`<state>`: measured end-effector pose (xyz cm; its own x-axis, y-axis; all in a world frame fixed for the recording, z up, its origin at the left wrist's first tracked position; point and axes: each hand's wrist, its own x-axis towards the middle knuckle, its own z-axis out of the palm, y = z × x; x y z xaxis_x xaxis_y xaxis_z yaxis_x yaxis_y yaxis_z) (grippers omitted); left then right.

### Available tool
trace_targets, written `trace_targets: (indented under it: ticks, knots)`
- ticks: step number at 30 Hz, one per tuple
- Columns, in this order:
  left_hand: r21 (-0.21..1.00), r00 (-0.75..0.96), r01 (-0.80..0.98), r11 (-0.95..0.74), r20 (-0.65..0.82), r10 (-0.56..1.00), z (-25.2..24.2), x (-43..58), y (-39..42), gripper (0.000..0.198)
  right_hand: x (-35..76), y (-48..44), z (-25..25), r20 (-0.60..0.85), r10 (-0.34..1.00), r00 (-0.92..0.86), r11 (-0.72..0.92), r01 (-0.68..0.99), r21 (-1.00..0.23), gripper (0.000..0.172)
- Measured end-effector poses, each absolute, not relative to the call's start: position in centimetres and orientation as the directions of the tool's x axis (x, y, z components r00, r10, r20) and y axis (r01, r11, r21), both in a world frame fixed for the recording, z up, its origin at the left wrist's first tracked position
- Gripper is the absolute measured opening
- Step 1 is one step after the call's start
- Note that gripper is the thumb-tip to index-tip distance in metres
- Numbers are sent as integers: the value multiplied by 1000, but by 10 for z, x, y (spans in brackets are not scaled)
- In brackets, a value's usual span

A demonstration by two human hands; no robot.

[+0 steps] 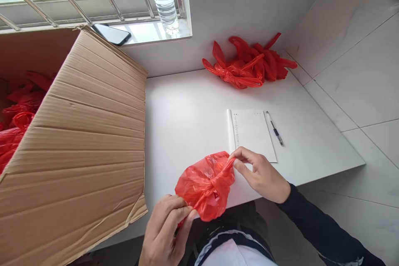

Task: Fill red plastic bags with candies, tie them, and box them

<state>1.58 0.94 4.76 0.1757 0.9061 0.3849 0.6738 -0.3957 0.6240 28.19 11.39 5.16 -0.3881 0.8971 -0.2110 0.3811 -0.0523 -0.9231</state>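
Observation:
Between my two hands is a red plastic bag (205,185), knotted at its middle, at the front edge of the white table. My left hand (170,228) pinches the twisted end on the near left side. With thumb and forefinger, my right hand (257,170) grips the other end at the upper right, just over the lower edge of a notepad (254,133). Something small inside shows faintly through the thin plastic, but I cannot make out what it is.
A large cardboard box (93,133) stands at the left, with red bags (25,104) inside. More tied red bags (249,64) lie by the back wall. A pen (274,129) rests beside the notepad. On the windowsill are a phone (112,34) and a water bottle (163,2).

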Motion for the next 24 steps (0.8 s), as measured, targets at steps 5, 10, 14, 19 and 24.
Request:
trace_targets:
  ticks: [5,10,14,19,24]
  knots:
    - [700,72,684,-207,217,974,47,7,1,18,287,110,40,-248,925,-289,-184,232,-955,22]
    - [812,64,570,-124,106,992,48,19,1,26,276,107,42,-209,920,-332,-216,16,-976,25]
    - [789,91,601,-127,91,992,43,15,-1,33,278,112,28,-227,935,-272,-239,-10,-971,29]
    - [876,-42,482,13,8,999,38,-1,-3,40,286,117,25,-309,925,-222,-316,4,-949,36]
    - [928,51,373,7,-28,998,19,15,2,79,279,106,36,-386,865,-321,-413,-18,-911,47]
